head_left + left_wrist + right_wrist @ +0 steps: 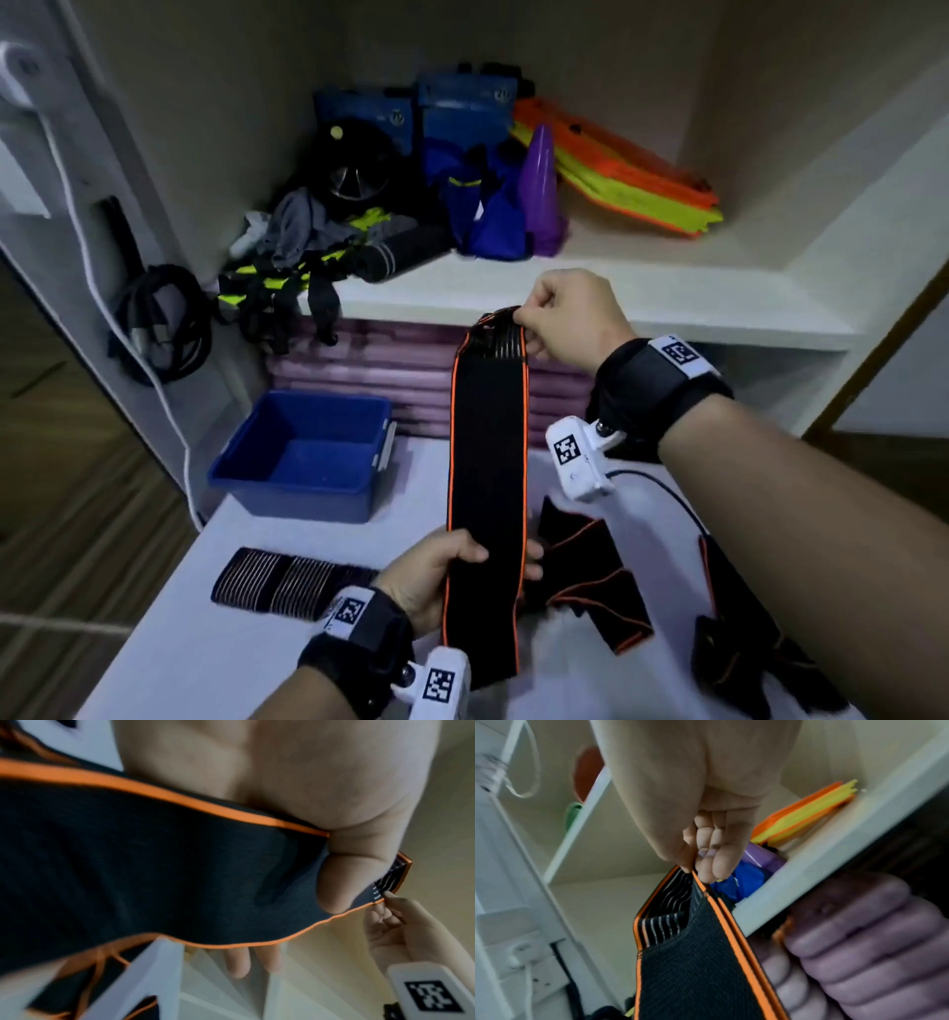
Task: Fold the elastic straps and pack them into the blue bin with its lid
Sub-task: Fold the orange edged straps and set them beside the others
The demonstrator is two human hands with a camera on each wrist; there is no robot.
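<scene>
I hold a wide black elastic strap with orange edging [488, 447] stretched upright above the white table [205, 652]. My right hand [560, 321] pinches its striped top end [675, 902] between thumb and fingers. My left hand [447, 575] grips the strap lower down, thumb across the front [342, 882], fingers behind. The strap's tail hangs below the left hand. The open blue bin [308, 452] stands at the table's back left with nothing in it. I see no lid.
A folded striped strap [287, 580] lies at the front left. More black-and-orange straps [595, 580] lie tangled to the right. Purple mats [390, 370] are stacked behind the table. The shelf [565, 298] above carries sports gear. Cables [164, 329] hang at the left.
</scene>
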